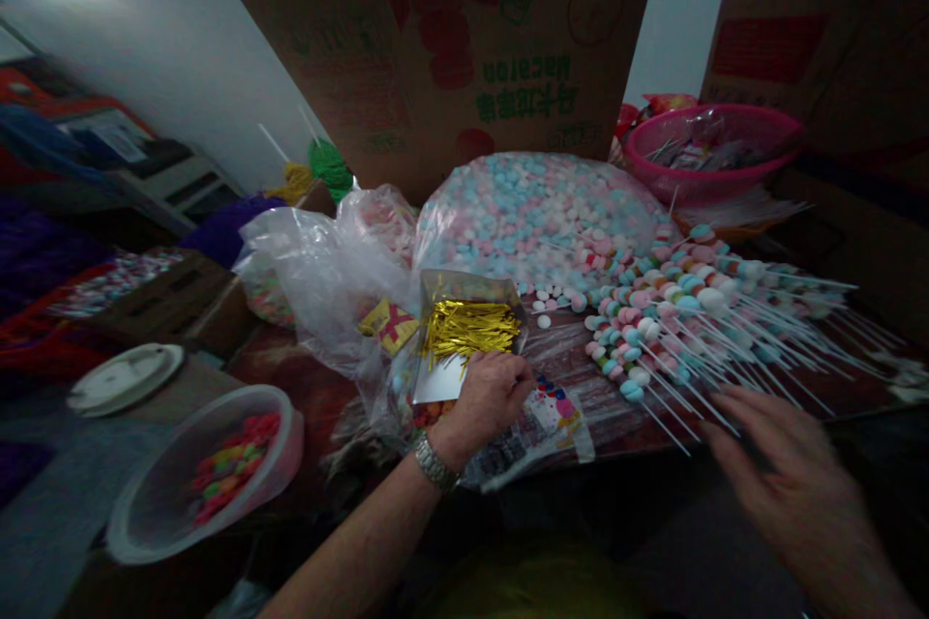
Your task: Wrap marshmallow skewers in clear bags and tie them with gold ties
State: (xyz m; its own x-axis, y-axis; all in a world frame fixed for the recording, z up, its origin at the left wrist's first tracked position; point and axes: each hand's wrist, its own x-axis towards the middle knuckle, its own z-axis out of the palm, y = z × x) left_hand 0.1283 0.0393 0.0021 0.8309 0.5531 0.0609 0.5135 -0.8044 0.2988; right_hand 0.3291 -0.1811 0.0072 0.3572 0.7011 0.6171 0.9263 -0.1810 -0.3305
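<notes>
My left hand (488,406), with a metal watch on the wrist, is closed at the front edge of a box of gold twist ties (471,327). Its fingertips are hidden, so what they hold cannot be made out. Beneath and beside it lie printed clear plastic bags (558,421). My right hand (788,479) is open, thumb and fingers apart, close to the white stick ends of a pile of candy skewers (682,309). Whether it touches a stick is unclear. Pastel pink, blue and white candies are threaded on those sticks.
Behind the ties lies a large clear bag of pastel candies (537,213). A pink basket (715,150) stands back right. Front left is a plastic tub (283,445) with colourful candies. Cardboard boxes (450,39) rise at the back. A crumpled clear bag (309,271) lies left.
</notes>
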